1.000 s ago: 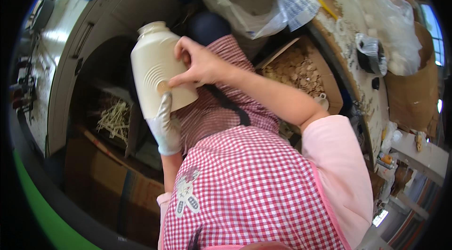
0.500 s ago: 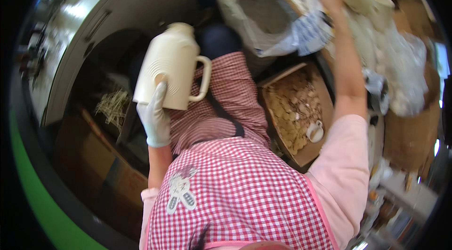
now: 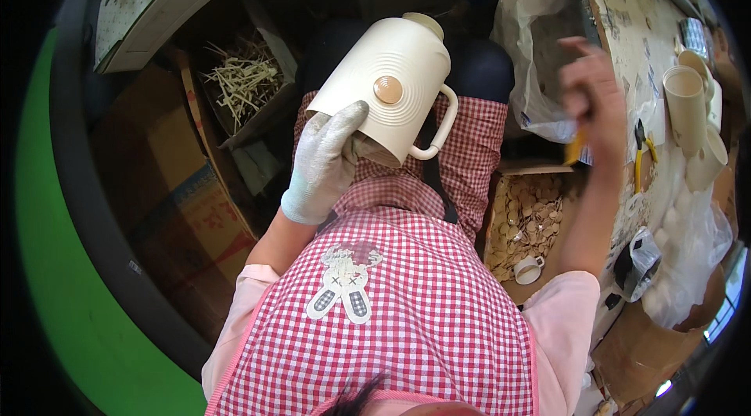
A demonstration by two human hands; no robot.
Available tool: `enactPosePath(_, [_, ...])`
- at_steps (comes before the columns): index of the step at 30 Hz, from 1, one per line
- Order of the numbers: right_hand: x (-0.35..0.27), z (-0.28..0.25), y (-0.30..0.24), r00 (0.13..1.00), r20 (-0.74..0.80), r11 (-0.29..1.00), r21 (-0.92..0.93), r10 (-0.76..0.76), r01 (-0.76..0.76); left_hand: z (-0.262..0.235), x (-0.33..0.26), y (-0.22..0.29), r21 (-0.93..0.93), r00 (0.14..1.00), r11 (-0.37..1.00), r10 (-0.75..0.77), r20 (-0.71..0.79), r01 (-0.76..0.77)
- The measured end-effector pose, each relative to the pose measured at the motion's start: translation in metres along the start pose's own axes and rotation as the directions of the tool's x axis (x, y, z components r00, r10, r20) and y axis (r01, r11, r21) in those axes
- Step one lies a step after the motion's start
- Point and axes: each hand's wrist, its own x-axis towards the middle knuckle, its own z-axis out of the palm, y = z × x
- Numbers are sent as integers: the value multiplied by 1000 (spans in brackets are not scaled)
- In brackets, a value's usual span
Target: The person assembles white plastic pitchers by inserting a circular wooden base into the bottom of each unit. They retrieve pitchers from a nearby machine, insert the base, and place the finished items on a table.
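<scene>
My left hand (image 3: 325,158), in a whitish glove with grey-stained fingertips, grips the lower rim of a cream plastic jug shell (image 3: 391,75). Its thumb lies on the outside and the fingers go in under the open base, partly hidden. The shell is tilted, with its neck away from me and its handle on the right. A round tan disc (image 3: 388,90) sits amid ridged rings on its side, just above the thumb. Off to the right, my bare right hand (image 3: 591,91) is raised near the bench edge, apart from the shell. Motion smears its fingers, so their hold is unclear.
A box of small tan discs (image 3: 524,216) with a white cup (image 3: 528,269) stands below my right forearm. Yellow-handled pliers (image 3: 641,151) and cream cylinders (image 3: 684,107) lie on the right bench (image 3: 618,5). Pale plastic sticks (image 3: 242,83) fill a left box.
My right hand has drawn back from the cream cylinders on the bench toward me. The view has turned; the thumb now leaves the tan disc on the jug shell uncovered.
</scene>
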Motion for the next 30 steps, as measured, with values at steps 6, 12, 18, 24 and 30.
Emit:
enactPosePath(6, [-48, 165, 34, 928, 242, 848, -389, -282, 359, 6, -7, -3, 24, 998, 999, -45, 49, 44])
enactPosePath(12, [-57, 173, 34, 925, 259, 779, -504, -277, 374, -3, -11, -3, 18, 997, 998, -64, 48, 63])
enactPosePath(18, [-68, 177, 32, 938, 249, 662, -665, -240, 345, 0, -11, -11, 54, 1000, 998, -15, 5, 15])
enactPosePath(24, [-73, 182, 31, 919, 248, 477, -796, -306, 373, 5, -10, -19, 118, 999, 993, -6, -33, 9])
enactPosePath(30, [-83, 189, 36, 954, 206, 261, -929, -220, 261, 11, -4, -47, 459, 984, 880, 168, -61, -121])
